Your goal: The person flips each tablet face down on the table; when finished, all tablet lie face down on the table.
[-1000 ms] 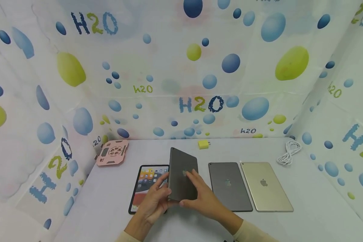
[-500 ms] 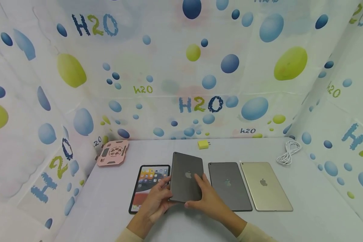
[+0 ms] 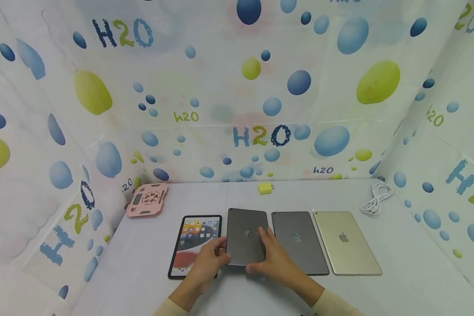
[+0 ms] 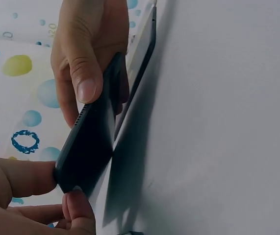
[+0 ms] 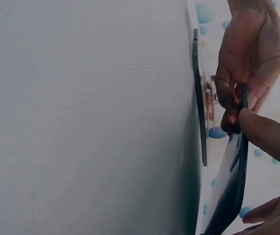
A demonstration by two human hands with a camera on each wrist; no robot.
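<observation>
White cloth backdrop (image 3: 217, 66), printed with blue and green spots and "H2O" lettering, rises behind a white table (image 3: 411, 254). From the head view I log both hands on one dark tablet (image 3: 242, 248), held back side up between two flat neighbours: a lit-screen tablet (image 3: 187, 245) on its left and a grey tablet (image 3: 300, 250) close on its right. Left grip (image 3: 206, 262), a bare hand, pinches the lower left corner. Right grip (image 3: 275, 260), also bare, holds the lower right part, thumb at the near edge and fingertips on the back. Further right lies a gold tablet (image 3: 347, 248), back up. Along the rear I note a pink device (image 3: 147, 200) with a round grille, a yellow plug (image 3: 265, 188) and a bundled white cable (image 3: 376, 198). Left wrist view: the held tablet is tilted, its near edge clear of the table above a dark shadow; right grip's thumb sits by a row of small holes in that edge. Right wrist view: I see a gap under the near edge, left grip closed on the far corner, and the lit-screen tablet edge-on beyond. Whether the far edge touches the table, I cannot tell.
</observation>
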